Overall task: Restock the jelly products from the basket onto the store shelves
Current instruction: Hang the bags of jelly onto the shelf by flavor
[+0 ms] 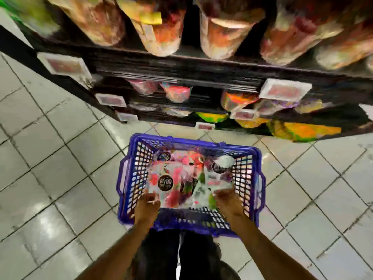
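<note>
A blue plastic basket (pixel 255 178) stands on the tiled floor in front of the dark store shelves (pixel 181 65). Several jelly packs lie inside it, pink, white and green with round black labels. My left hand (pixel 148 205) reaches into the near left of the basket and grips the near edge of a jelly pack (pixel 161 178) with a black label. My right hand (pixel 228 201) is in the near right of the basket, its fingers curled on the near edge of another jelly pack (pixel 219 174). The frame is blurred.
The shelves hold rows of bagged and tubbed sweets, with white and red price tags (pixel 284 90) on the shelf edges. A gap (pixel 203 96) shows on the second shelf between products. Grey floor tiles (pixel 60 178) surround the basket. My legs are just behind it.
</note>
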Demonstrator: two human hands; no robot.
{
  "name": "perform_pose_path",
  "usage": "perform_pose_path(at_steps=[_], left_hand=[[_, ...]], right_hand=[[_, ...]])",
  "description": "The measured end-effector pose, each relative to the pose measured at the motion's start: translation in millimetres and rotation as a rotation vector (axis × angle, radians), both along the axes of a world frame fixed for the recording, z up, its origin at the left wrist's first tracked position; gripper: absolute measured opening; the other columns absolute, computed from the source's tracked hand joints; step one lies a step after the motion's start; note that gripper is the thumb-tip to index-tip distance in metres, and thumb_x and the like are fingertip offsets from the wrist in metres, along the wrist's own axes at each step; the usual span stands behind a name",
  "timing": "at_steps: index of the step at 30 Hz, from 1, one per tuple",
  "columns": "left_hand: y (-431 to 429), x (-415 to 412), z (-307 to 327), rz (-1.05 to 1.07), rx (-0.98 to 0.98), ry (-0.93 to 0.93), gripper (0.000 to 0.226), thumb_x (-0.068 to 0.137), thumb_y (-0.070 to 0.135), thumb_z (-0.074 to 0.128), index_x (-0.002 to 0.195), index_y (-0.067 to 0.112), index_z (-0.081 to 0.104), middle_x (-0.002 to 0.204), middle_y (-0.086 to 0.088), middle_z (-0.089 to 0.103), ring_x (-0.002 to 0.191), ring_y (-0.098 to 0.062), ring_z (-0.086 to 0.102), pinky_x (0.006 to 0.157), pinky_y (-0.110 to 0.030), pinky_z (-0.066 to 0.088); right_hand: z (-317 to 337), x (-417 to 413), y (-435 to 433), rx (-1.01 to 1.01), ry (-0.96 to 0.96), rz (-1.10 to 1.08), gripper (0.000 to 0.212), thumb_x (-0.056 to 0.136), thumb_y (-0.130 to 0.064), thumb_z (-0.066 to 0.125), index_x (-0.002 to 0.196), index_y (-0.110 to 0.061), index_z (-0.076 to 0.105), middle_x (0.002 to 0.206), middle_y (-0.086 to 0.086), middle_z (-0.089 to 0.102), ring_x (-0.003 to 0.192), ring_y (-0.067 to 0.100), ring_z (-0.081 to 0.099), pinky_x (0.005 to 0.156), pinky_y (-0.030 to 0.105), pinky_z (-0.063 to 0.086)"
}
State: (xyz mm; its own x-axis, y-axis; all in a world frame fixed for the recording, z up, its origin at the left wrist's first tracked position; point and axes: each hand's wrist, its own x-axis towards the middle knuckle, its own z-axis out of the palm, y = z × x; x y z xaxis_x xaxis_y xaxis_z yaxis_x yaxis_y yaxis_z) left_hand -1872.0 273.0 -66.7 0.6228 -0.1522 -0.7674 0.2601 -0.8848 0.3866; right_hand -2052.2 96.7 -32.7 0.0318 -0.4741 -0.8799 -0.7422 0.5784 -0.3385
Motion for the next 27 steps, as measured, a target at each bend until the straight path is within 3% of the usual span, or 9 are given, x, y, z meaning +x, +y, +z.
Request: perform_pose_path(at_steps=[2, 5, 8, 10, 12, 16, 20, 22, 27], left_hand=[[-1.2, 1.8, -29.8, 0.048, 0.025, 0.019, 0.038, 0.081, 0.004, 0.074, 0.115, -0.005, 0.060, 0.110, -0.019, 0.066, 0.104, -0.033, 0.064, 0.081, -0.029, 0.044], [-1.1, 8.0, -68.8, 0.000, 0.025, 0.022, 0.048, 0.077, 0.011, 0.080, 0.118, 0.007, 0.055, 0.104, -0.003, 0.060, 0.094, -0.019, 0.059, 0.091, -0.035, 0.047], [0.7, 15.4, -105.9, -0.070, 0.021, 0.053, 0.032, 0.076, 0.012, 0.081, 0.084, 0.022, 0.052, 0.082, 0.000, 0.060, 0.074, -0.014, 0.058, 0.089, -0.038, 0.048], [-0.6, 16.4, -121.7, -0.034, 0.031, 0.070, 0.046, 0.072, 0.016, 0.085, 0.104, 0.000, 0.056, 0.096, -0.021, 0.067, 0.093, -0.033, 0.066, 0.093, -0.046, 0.051], [-0.9, 17.2, -127.8, -0.034, 0.082, 0.104, 0.074, 0.068, 0.024, 0.088, 0.125, -0.002, 0.049, 0.115, -0.019, 0.064, 0.111, -0.035, 0.062, 0.094, -0.040, 0.051], [3.2, 20.3, -124.1, 0.173, 0.067, 0.251, 0.055, 0.060, 0.023, 0.093, 0.101, -0.003, 0.066, 0.094, -0.014, 0.074, 0.075, -0.022, 0.071, 0.057, -0.023, 0.052], [11.7, 23.1, -95.9, 0.181, 0.068, 0.266, 0.032, 0.064, 0.033, 0.089, 0.069, 0.011, 0.066, 0.046, 0.006, 0.065, 0.048, -0.011, 0.059, 0.044, -0.019, 0.042], [18.4, 27.8, -80.0, 0.156, 0.100, 0.210, 0.032, 0.066, 0.038, 0.088, 0.070, 0.013, 0.069, 0.048, 0.006, 0.067, 0.052, -0.013, 0.063, 0.046, -0.022, 0.047], [29.6, 31.5, -53.2, 0.125, 0.083, 0.041, 0.031, 0.074, 0.022, 0.084, 0.091, 0.000, 0.068, 0.081, -0.014, 0.073, 0.078, -0.033, 0.070, 0.076, -0.044, 0.058]], right_hand=[[-39.4, 7.9, 9.2, 0.044, 0.014, -0.017, 0.022, 0.091, -0.003, 0.061, 0.112, 0.000, 0.065, 0.082, 0.005, 0.064, 0.066, 0.016, 0.059, 0.050, 0.020, 0.051], [-91.9, 28.7, 17.0, 0.032, 0.019, 0.013, 0.020, 0.091, -0.004, 0.059, 0.108, -0.006, 0.069, 0.101, 0.017, 0.071, 0.083, 0.028, 0.066, 0.074, 0.039, 0.057], [-137.3, 49.7, 24.2, -0.098, 0.034, 0.202, 0.024, 0.088, -0.007, 0.062, 0.112, -0.008, 0.067, 0.108, 0.016, 0.071, 0.091, 0.029, 0.066, 0.071, 0.030, 0.050], [-161.0, 62.3, 25.3, -0.106, -0.027, 0.259, 0.037, 0.087, -0.014, 0.068, 0.122, -0.015, 0.059, 0.103, 0.010, 0.069, 0.084, 0.024, 0.064, 0.061, 0.021, 0.044], [-178.9, 73.1, 27.1, -0.070, -0.101, 0.247, 0.046, 0.085, -0.016, 0.072, 0.124, -0.022, 0.049, 0.098, 0.006, 0.062, 0.083, 0.020, 0.059, 0.066, 0.021, 0.045], [-193.2, 82.0, 29.9, -0.084, -0.062, 0.315, 0.044, 0.083, -0.016, 0.075, 0.105, -0.021, 0.037, 0.081, -0.003, 0.051, 0.087, 0.018, 0.052, 0.073, 0.027, 0.041], [-177.9, 75.2, 35.0, 0.003, 0.028, 0.293, 0.010, 0.090, -0.025, 0.068, 0.095, -0.017, 0.065, 0.095, 0.006, 0.067, 0.095, 0.027, 0.064, 0.076, 0.031, 0.048], [-167.4, 70.4, 36.1, -0.033, 0.058, 0.300, 0.015, 0.092, -0.025, 0.064, 0.086, -0.012, 0.068, 0.093, 0.010, 0.068, 0.091, 0.030, 0.064, 0.070, 0.031, 0.046], [-148.6, 50.2, 36.2, -0.123, 0.171, 0.087, 0.020, 0.091, -0.007, 0.058, 0.101, -0.005, 0.076, 0.110, 0.017, 0.072, 0.096, 0.035, 0.066, 0.077, 0.034, 0.049]])
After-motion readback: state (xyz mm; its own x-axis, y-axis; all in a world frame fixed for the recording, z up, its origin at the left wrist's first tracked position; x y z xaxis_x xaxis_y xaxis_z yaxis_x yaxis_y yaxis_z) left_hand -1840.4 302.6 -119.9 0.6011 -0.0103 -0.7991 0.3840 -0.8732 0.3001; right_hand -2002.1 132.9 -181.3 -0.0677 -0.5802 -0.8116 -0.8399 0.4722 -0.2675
